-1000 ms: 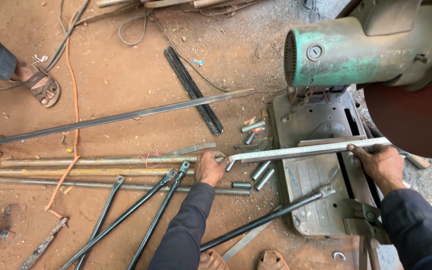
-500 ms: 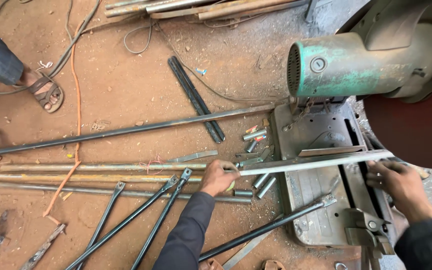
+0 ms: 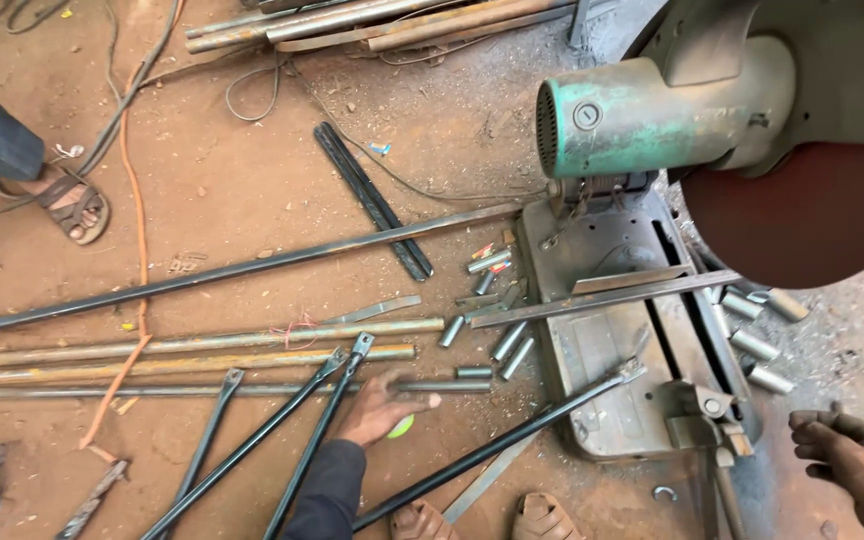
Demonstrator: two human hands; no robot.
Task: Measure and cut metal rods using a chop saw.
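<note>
My left hand (image 3: 382, 407) rests low on the dirt floor, fingers spread, holding nothing, beside a small yellow-green object (image 3: 401, 427) and the ends of two black rods (image 3: 292, 430). My right hand (image 3: 857, 462) hovers at the lower right, fingers loosely curled and empty, near the chop saw's vise handle (image 3: 709, 408). A flat grey metal strip (image 3: 602, 298) lies across the chop saw base (image 3: 602, 350), with neither hand touching it. The reddish cutting disc (image 3: 802, 210) and the green motor (image 3: 642, 115) hang above the base.
Long rusty pipes (image 3: 212, 345) and a long dark bar (image 3: 232, 268) lie across the floor. Short cut pipe pieces (image 3: 505, 345) are scattered left and right of the saw. Another person's sandalled foot (image 3: 72, 205) stands at the upper left, near an orange cable (image 3: 132, 250). My own feet (image 3: 542, 518) show at the bottom edge.
Both hands have let go of the flat strip, which now lies on the saw base. My left hand dropped toward the floor and my right hand drew back to the lower right.
</note>
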